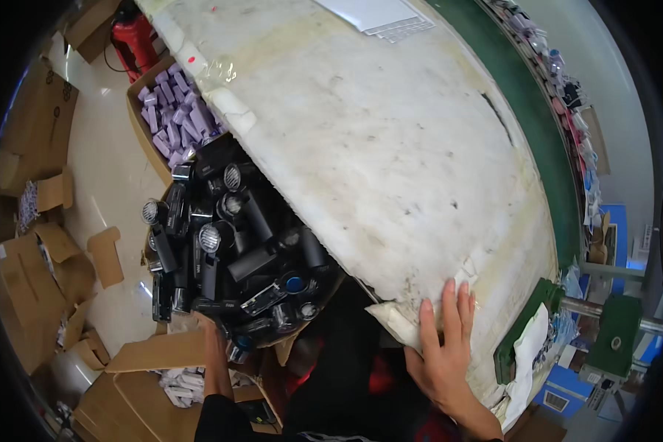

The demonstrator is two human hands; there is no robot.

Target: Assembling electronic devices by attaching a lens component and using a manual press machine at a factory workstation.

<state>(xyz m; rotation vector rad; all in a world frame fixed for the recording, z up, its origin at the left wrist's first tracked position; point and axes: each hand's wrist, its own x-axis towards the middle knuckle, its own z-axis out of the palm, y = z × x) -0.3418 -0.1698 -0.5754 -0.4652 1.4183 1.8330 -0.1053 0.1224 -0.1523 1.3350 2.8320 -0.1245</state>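
My right hand [449, 353] lies palm down on the near edge of the white, stained worktable [390, 162], fingers stretched out and holding nothing. Beside its fingertips the table's covering is torn and lifted. At the lower left, my left hand [208, 323] reaches up to the near side of a heaped box of black handheld devices [254, 261]. Many have round, silvery ribbed heads; one shows a blue round end. The devices and the box side hide the left fingers, so their grip does not show.
Behind the black devices stands a carton of lilac plastic parts [175, 114]. Open cardboard boxes [29, 287] fill the floor at left. A green conveyor belt [527, 118] runs beyond the table, and a green metal clamp-like fixture [615, 339] stands at right. White sheets [376, 15] lie at the far end.
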